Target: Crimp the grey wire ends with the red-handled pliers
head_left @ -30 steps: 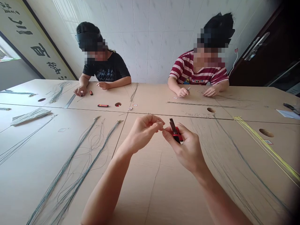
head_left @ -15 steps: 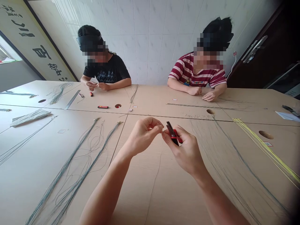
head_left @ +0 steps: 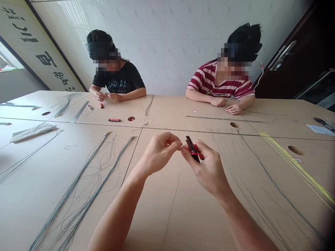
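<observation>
Over the middle of the table, my left hand (head_left: 163,151) pinches thumb and forefinger together on something too tiny to make out. A pale speck shows where its fingertips almost meet those of my right hand (head_left: 206,162). Wrapped in the right hand are small pliers (head_left: 193,148) with dark jaws pointing up and away and red handles, partly hidden by the fingers. The right thumb and forefinger also come together at the pale speck. A thin cord (head_left: 171,205) runs along the table below the hands; whether it reaches the fingers I cannot tell.
Blue-grey cord bundles (head_left: 86,167) with metal ends lie left. Loose thin cords (head_left: 246,191) and yellow cords (head_left: 293,164) lie right. The table has round holes (head_left: 296,150). Across it sit a person in black (head_left: 125,80) and one in stripes (head_left: 206,78), hands at the tabletop.
Both hands stay nearly in place, fingertips still close together and the pliers still in the right hand. The view has shifted very slightly.
</observation>
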The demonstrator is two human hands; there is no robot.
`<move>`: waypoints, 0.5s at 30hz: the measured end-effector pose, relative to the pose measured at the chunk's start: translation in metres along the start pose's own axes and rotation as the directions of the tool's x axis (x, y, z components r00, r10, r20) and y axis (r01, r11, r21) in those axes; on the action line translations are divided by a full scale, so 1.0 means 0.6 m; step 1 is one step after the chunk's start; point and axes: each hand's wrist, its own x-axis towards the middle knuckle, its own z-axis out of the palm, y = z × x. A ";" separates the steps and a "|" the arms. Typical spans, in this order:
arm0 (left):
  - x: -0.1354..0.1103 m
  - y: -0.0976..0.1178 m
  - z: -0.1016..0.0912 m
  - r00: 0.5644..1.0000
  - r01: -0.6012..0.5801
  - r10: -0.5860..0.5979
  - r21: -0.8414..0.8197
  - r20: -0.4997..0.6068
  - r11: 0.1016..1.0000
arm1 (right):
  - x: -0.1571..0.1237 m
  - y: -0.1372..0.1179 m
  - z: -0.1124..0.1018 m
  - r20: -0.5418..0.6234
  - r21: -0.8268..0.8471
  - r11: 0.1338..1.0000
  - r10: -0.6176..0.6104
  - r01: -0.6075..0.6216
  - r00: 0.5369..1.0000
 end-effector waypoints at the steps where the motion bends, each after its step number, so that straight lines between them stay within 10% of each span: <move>1: 0.000 0.000 0.000 1.000 0.000 0.000 0.005 -0.005 1.000 | 0.000 0.000 0.000 0.001 0.002 1.000 0.001 -0.001 1.000; 15: 0.004 0.000 -0.008 0.999 0.005 -0.005 -0.021 -0.033 1.000 | -0.003 -0.009 -0.006 -0.043 -0.062 0.995 -0.076 0.073 0.996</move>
